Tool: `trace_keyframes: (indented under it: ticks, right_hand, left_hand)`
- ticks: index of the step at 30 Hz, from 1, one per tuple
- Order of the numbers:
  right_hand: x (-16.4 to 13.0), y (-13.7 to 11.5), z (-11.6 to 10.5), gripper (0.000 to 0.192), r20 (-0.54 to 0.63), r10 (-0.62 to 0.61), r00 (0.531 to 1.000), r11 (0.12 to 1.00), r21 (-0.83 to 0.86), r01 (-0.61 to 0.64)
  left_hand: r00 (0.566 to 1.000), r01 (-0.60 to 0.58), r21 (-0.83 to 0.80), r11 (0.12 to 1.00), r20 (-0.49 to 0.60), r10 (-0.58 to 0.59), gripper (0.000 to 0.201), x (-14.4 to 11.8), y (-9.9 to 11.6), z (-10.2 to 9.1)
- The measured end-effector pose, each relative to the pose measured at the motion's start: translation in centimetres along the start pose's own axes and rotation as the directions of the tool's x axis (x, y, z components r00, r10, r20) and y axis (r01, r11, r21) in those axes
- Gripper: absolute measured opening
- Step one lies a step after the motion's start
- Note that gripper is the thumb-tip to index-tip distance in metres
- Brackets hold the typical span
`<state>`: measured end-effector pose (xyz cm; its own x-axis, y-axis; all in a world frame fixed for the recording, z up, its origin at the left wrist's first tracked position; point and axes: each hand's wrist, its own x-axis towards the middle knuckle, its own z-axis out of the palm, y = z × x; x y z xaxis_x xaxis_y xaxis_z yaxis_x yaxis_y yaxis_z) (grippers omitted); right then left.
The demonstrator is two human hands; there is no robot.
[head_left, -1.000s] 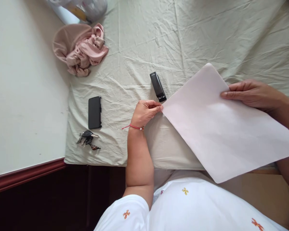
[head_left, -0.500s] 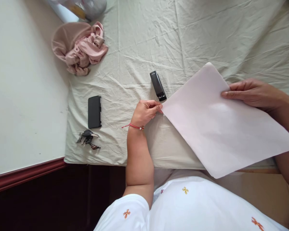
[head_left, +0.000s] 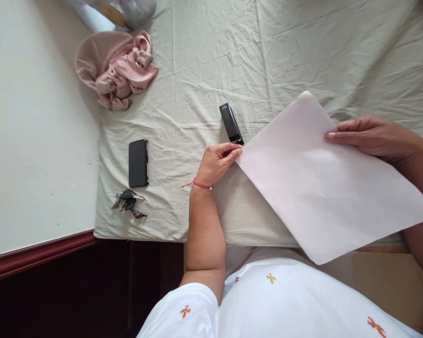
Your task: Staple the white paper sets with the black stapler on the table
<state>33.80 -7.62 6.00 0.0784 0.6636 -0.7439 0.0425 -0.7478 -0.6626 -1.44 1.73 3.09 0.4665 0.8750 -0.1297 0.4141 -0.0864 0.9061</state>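
Paper point(head_left: 324, 183) spans the frame's right-centre, my left hand point(head_left: 218, 162) pinching its left corner, right hand point(head_left: 370, 136) gripping the upper edge; I'd keep it taut and clear of the stapler point(head_left: 231, 123)

The plastic-wrapped bundle point(head_left: 120, 11) is cut by the top edge — contents unreadable; the keys point(head_left: 129, 203) too small to count.

Left hand point(head_left: 216, 162) shifted up toward stapler point(head_left: 231, 124); fingers loosened at paper point(head_left: 324, 183) corner.
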Motion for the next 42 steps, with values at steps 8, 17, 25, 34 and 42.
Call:
trace_keyframes:
  ticks: [8,17,25,34,42]
  right_hand:
    - [0.3,0.4,-0.6,0.035,0.005,-0.002,1.000,1.000,-0.025,0.002]
    - [0.2,0.3,-0.4,0.034,0.000,-0.014,1.000,0.999,-0.030,0.014]
    - [0.4,0.6,-0.5,0.038,0.020,-0.053,0.998,0.998,0.028,0.053]
    - [0.1,0.6,-0.2,0.034,0.018,-0.144,0.989,0.988,0.060,0.143]
    - [0.6,1.4,-0.5,0.046,0.028,-0.153,0.988,0.983,0.110,0.149]
  left_hand:
    - [0.999,0.033,0.037,0.999,0.004,-0.033,0.034,0.0,-0.3,0.0]
    - [0.999,0.000,0.085,0.996,0.037,-0.004,0.034,-0.1,-0.3,-0.2]
    - [0.980,-0.058,0.159,0.986,0.199,0.025,0.034,-0.3,0.6,-0.2]
    - [0.986,0.151,-0.056,0.987,0.084,-0.146,0.034,0.2,-0.1,-0.1]
    - [0.990,0.115,-0.207,0.971,0.101,-0.096,0.032,0.2,0.2,-0.2]
